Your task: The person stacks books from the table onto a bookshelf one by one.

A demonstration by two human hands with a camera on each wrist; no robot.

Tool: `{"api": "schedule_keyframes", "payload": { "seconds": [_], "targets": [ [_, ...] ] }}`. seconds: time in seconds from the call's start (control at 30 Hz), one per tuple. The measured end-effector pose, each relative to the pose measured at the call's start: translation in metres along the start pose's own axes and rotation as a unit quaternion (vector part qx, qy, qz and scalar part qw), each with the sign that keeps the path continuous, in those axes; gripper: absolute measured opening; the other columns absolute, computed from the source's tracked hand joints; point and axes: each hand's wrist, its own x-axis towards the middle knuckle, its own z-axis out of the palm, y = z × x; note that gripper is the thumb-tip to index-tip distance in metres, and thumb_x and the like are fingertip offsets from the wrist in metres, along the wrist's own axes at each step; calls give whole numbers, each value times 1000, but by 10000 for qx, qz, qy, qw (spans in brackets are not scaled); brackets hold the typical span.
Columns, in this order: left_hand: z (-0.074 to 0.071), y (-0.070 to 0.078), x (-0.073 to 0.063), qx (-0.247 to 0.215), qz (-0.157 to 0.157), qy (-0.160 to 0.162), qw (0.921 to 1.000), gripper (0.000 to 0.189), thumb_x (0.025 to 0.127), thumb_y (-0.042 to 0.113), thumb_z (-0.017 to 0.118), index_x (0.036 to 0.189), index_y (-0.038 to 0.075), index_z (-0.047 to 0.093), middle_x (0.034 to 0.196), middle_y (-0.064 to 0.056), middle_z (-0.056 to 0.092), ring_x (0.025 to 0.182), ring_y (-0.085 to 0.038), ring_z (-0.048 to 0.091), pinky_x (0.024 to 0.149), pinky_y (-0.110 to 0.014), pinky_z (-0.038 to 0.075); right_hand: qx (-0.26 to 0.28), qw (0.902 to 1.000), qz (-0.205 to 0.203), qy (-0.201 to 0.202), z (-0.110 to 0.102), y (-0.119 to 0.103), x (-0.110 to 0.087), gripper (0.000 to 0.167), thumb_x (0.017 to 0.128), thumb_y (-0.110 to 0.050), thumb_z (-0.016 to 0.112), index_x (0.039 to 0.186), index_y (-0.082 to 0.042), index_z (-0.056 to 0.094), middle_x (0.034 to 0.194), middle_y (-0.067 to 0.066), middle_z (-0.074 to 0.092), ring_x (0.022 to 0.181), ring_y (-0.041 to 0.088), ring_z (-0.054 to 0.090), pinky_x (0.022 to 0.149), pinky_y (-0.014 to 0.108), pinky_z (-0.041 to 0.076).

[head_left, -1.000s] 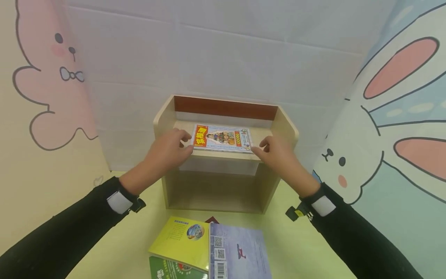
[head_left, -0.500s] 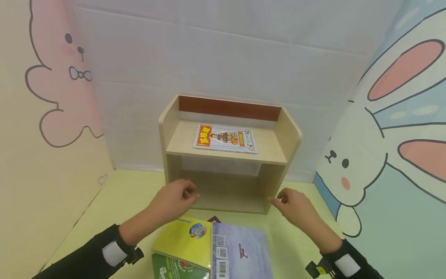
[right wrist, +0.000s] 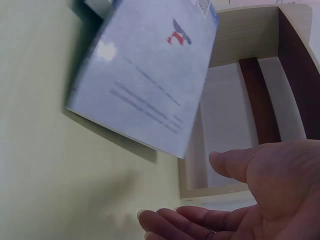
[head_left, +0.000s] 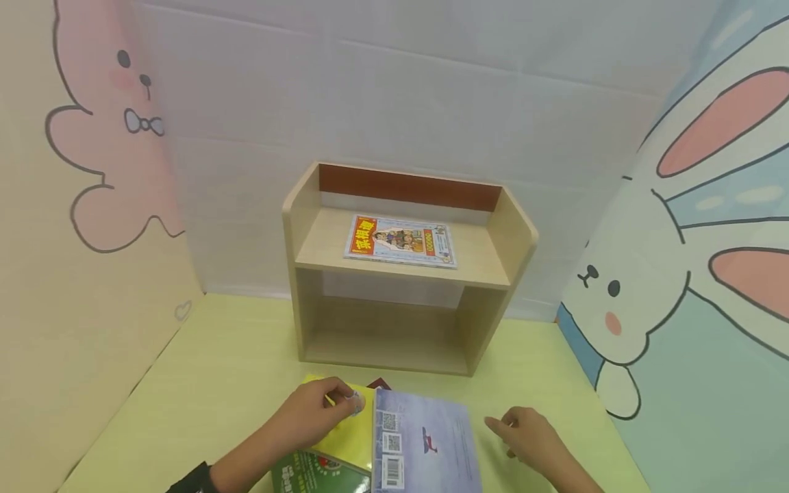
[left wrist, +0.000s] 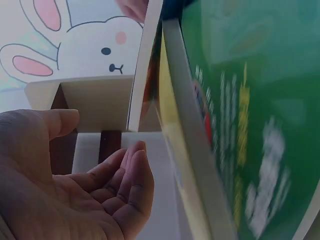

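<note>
My left hand [head_left: 311,414] is over the yellow book [head_left: 354,438], its fingers loosely bent. The left wrist view shows a gap between thumb and fingers, with the green book [left wrist: 240,125] close to the right of them. My right hand [head_left: 531,441] hovers to the right of the lavender book [head_left: 431,418], apart from it and holding nothing. These books overlap in a pile, the lavender one uppermost and the green one [head_left: 317,476] lowest at the front left. A blue-bordered comic book [head_left: 401,242] lies flat on the upper shelf.
A small two-tier wooden bookshelf [head_left: 403,275] stands against the white backdrop, behind the pile. A dark red corner [head_left: 380,383] pokes out behind the books. Walls with a pink cartoon bear [head_left: 117,137] and a white rabbit [head_left: 622,294] flank the pale yellow table [head_left: 216,356].
Both hands have drawn back from the comic book on the upper shelf and come down toward the pile, the left over the yellow book, the right beside the lavender one. The comic book stays put.
</note>
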Motion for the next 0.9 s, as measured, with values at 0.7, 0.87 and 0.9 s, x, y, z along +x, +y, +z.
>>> {"api": "schedule_keyframes", "payload": {
  "seconds": [0.7,0.87,0.9],
  "targets": [
    [50,1,-18,-1065,-424,-290,9930,35,101,30,81,119,1,75,95,1,77,78,-17,72,69,-31,58,1162,9869,781,-803,41,3,-14,49,107,-39,71,97,9,73,85,9,76,77,29,77,76,47,66],
    [58,4,-14,-1085,-551,-194,9924,43,99,31,85,123,-3,74,87,2,74,74,-17,72,64,-28,56,1215,9865,688,-858,47,3,-18,50,106,-41,74,96,8,76,85,8,76,77,27,75,74,47,65],
    [60,5,-14,-1079,-567,-155,9924,43,98,30,86,123,-4,74,85,2,73,74,-17,72,62,-28,55,1219,9864,688,-864,48,3,-19,50,106,-41,74,96,7,76,84,7,75,77,26,73,74,47,64]
  ]
}}
